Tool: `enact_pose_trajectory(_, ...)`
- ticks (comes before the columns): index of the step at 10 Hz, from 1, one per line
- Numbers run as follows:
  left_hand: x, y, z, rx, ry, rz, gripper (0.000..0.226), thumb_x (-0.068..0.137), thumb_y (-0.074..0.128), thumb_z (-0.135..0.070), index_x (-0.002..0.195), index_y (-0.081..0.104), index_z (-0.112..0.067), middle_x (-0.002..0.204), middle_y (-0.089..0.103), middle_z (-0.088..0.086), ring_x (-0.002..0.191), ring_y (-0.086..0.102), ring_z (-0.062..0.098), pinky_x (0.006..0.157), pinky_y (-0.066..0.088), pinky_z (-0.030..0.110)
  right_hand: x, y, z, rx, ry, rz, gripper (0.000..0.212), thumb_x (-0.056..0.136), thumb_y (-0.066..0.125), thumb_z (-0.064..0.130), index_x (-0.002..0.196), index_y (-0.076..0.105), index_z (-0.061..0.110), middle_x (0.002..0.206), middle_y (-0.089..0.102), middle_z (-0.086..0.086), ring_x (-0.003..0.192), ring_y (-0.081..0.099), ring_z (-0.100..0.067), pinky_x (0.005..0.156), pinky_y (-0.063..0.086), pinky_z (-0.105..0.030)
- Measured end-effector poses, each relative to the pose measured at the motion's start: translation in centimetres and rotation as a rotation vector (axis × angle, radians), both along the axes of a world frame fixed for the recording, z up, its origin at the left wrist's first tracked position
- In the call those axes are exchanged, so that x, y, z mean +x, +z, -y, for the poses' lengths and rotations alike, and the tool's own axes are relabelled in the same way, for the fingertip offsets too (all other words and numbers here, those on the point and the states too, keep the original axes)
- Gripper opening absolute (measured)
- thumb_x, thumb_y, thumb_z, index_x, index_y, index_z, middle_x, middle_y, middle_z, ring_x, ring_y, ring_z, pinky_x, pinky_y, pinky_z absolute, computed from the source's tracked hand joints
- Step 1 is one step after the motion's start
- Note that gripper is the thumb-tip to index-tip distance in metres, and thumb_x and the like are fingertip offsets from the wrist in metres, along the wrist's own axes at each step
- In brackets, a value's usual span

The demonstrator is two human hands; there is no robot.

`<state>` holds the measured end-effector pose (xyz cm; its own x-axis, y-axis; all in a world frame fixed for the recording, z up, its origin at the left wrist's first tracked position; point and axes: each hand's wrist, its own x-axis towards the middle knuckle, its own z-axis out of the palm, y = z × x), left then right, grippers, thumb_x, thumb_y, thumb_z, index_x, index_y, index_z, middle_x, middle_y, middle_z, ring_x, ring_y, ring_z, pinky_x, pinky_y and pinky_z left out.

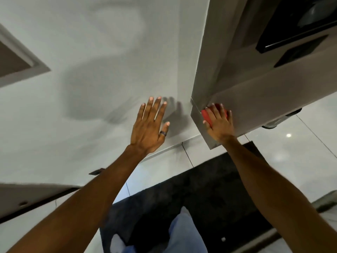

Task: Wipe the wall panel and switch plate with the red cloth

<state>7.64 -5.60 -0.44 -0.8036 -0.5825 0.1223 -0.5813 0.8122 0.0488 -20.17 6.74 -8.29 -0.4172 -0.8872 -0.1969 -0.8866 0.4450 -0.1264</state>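
Observation:
My right hand [219, 123] presses the folded red cloth [207, 116] flat against the lower part of a pale beige wall panel [264, 92], close to its corner edge. Only the cloth's left edge and a strip above my fingers show. My left hand [150, 127], fingers spread and a dark ring on the thumb, lies flat on the white wall [91, 52] to the left of that corner and holds nothing. A dark rectangular plate [300, 51] is set in the panel higher up on the right; I cannot tell whether it is the switch plate.
A black glossy framed screen [299, 22] sits above the dark plate. A white frame [25, 61] is on the wall at far left. Below lie glossy white floor tiles [300, 143], a black rug [209, 189] and my leg in blue jeans [184, 232].

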Motion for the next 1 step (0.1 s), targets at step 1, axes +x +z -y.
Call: enact_pose_trajectory(1, 1.1, 0.65, -0.37, -0.019, 0.052, -0.016, 0.07, 0.105, 0.016, -0.051, 0.162, 0.012, -0.011, 0.17, 0.005, 0.011, 0.157, -0.004, 0.03, 0.129, 0.007, 0.05, 1.33, 0.45, -0.24, -0.075, -0.088, -0.017, 0.068, 0.109, 0.028, 0.054, 0.166, 0.007, 0.025, 0.176, 0.002, -0.008, 0.162, -0.004, -0.037, 0.129, 0.0, -0.068)
